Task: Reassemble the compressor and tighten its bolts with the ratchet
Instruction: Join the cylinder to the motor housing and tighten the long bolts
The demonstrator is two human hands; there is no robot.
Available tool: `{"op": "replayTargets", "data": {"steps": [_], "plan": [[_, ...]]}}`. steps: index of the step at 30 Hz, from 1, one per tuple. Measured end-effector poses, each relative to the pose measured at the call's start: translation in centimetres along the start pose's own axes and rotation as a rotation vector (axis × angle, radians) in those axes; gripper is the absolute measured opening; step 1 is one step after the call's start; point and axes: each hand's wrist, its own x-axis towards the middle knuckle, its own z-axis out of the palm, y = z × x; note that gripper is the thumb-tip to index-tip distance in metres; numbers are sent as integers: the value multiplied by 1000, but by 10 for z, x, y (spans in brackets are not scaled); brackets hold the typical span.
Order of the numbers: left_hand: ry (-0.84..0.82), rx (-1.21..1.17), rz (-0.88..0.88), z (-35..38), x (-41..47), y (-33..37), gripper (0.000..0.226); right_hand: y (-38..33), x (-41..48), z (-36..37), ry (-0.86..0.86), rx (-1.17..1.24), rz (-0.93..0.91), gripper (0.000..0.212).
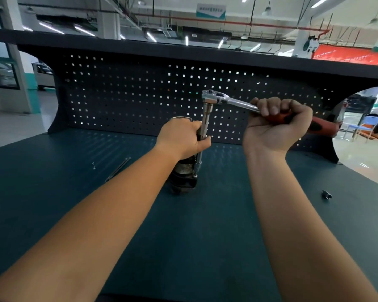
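At left, I see a thin metal rod (118, 168) lying diagonally on the teal counter (52, 192). My left hand (181, 138) grips the dark cylindrical compressor (183, 177), which stands upright mid-counter with its axis vertical. A chrome extension (206, 118) rises beside it to the ratchet (227, 100). The ratchet handle points right, and my right hand (277, 125) is clenched around its red grip.

Dark compressor (182, 174) stands upright; chrome ratchet (214, 98) extends vertically beside it.

One compressor (182, 178), one ratchet (227, 100), one left hand (181, 138), one right hand (275, 127), one long rod (118, 168), one socket (326, 195), two small metal bits (93, 163).
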Motion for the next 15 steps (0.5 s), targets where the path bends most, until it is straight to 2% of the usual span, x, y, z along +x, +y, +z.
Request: {"op": "replayTargets", "data": {"steps": [2,5,7,9,12,13,15], "plan": [[1,0,8,0,-1,-4,33,5,-8,1,0,-38,-42,32],[15,-26,20,1,-2,-11,53,17,-24,8,-63,-116,-145,16],[42,-46,23,1,-2,-13,52,30,-39,9,-112,-195,-246,18],[24,-63,-3,-3,-4,-9,39,44,-57,10,-165,-373,-378,14],[-23,-261,-120,-14,-8,-5,34,56,-74,7,-273,-616,-511,15],[-29,-288,-119,-16,-9,-4,34,53,-75,4,-326,-684,-516,17],[-20,-186,-31,-16,-9,-5,37,36,-71,-5,-446,-958,-534,24]]}}
